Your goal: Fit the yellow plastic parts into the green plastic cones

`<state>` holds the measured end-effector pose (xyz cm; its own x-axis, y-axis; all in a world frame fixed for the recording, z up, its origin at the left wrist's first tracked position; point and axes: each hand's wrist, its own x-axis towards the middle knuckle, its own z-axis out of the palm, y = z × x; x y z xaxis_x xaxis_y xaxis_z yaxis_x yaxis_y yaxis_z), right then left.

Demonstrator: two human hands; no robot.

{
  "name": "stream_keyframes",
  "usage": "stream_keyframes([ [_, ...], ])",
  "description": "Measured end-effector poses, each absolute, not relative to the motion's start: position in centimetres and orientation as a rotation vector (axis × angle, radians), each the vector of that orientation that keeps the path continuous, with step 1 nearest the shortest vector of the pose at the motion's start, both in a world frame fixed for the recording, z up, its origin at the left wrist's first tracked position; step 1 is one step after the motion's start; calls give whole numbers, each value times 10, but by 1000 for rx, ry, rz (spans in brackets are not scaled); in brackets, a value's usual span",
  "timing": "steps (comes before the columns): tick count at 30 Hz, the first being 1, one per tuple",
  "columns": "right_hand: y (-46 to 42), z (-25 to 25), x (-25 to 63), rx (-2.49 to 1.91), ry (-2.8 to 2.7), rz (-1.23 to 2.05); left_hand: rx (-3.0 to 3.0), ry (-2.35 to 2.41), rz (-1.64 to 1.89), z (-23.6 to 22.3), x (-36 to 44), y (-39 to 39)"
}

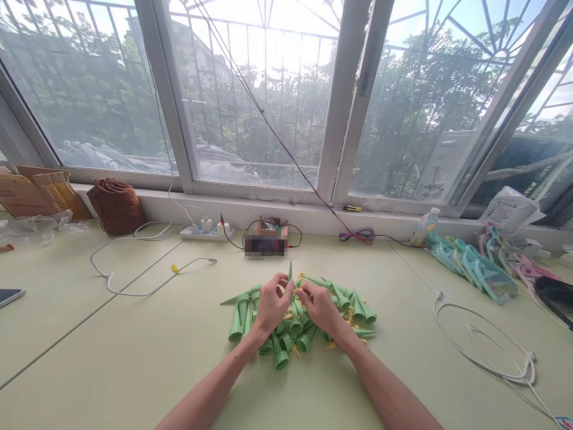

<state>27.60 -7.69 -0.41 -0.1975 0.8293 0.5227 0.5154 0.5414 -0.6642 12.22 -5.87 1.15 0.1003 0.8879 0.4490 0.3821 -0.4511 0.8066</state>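
- In the head view, a green cone is held upright, tip up, near the centre of the frame; its lower part is hidden by fingers.
- The cone is clamped in the grip of the left hand.
- The right hand is brought in just beside it, fingers bent inward; whether a yellow part is pinched in that grip cannot be told.
- Around and below both hands, at the centre of the frame, loose cones and small yellow parts are heaped together on the table.
- At upper centre, a power strip is set near the window; packs are laid at the right.
- The step in hand is judged to be two-handed work on one cone, perhaps the fitting of a yellow part.
- For the next move, the cone should be kept steady while the right fingertips are lined up with it.
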Motion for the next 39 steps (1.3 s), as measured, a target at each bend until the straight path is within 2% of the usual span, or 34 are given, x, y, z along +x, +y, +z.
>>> stream_keyframes([
  [5,-78,-6,275,-1093,-1811,507,1876,1242,1342,13,123,-59],
  [39,-77,-4,275,-1100,-1806,360,1879,1276,1351,12,122,-59],
])
